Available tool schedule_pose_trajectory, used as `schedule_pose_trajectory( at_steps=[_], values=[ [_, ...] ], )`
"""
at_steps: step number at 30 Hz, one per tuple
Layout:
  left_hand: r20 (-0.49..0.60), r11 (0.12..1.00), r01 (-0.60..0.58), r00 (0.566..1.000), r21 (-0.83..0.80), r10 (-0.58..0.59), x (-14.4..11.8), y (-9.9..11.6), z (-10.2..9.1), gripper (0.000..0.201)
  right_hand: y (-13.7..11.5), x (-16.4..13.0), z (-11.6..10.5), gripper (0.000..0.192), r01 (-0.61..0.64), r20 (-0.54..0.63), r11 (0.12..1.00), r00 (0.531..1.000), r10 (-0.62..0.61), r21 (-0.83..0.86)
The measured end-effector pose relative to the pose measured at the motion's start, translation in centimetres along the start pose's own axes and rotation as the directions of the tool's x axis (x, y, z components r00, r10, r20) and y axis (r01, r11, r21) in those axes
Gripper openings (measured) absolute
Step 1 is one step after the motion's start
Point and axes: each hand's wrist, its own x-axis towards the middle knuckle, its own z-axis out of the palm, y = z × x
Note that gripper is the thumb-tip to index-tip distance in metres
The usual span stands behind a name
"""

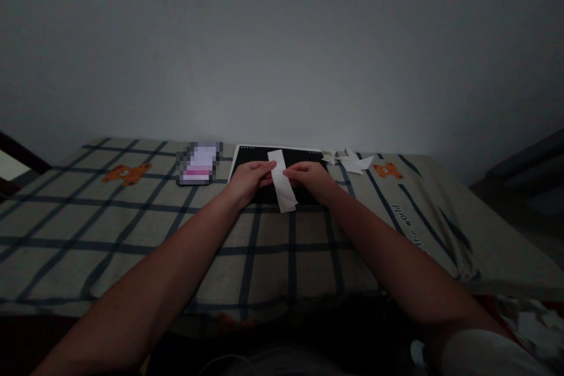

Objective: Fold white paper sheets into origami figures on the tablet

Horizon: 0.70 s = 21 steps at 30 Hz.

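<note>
Between my two hands is a long white strip of paper (282, 185), tilted slightly, its lower end ragged. My left hand (250, 179) pinches its left edge between thumb and fingers. On the opposite edge, my right hand (311, 177) grips the strip the same way, a little lower. Beneath both hands lies a flat black board or notebook (247, 157) with a white border, partly covered by the hands and the paper.
A phone (200, 163) with a lit, pixelated screen lies to the left. Several torn paper scraps (358, 163) lie right of the black board. A checked cloth (273, 258) with bear prints covers the table, which meets a plain wall (282, 70). White scraps (535, 326) show at lower right.
</note>
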Motion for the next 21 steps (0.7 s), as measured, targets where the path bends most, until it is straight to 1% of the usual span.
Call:
schedule_pose_trajectory(
  at_steps=[6,8,12,15,18,21],
  values=[
    [0.032,1.0,0.016,0.999,-0.024,-0.015,-0.01,-0.15,-0.05,0.022,0.05,0.02,-0.05,0.023,-0.013,0.008,1.0,1.0,0.013,0.007],
    [0.016,1.0,-0.001,1.0,-0.006,0.001,0.07,-0.28,-0.1,0.023,0.06,0.04,-0.03,0.022,-0.018,0.014,1.0,1.0,0.018,0.005],
    [-0.052,0.998,-0.06,0.997,0.02,0.061,0.2,-0.21,-0.22,0.026,0.06,0.03,0.06,0.022,-0.011,0.006,1.0,1.0,0.011,-0.009],
    [-0.086,0.997,-0.073,0.993,0.03,0.076,0.21,-0.07,-0.26,0.027,0.01,-0.01,0.17,0.023,-0.005,-0.012,1.0,1.0,0.005,0.005],
    [-0.073,0.998,-0.068,0.995,0.017,0.069,0.18,-0.12,-0.19,0.027,-0.07,-0.01,0.26,0.024,0.026,-0.03,0.999,0.999,-0.025,0.035],
    [-0.049,0.998,-0.059,0.997,0.013,0.059,0.12,-0.22,-0.08,0.027,-0.11,0.07,0.27,0.027,0.086,-0.071,0.995,0.994,-0.082,0.053]
  ],
)
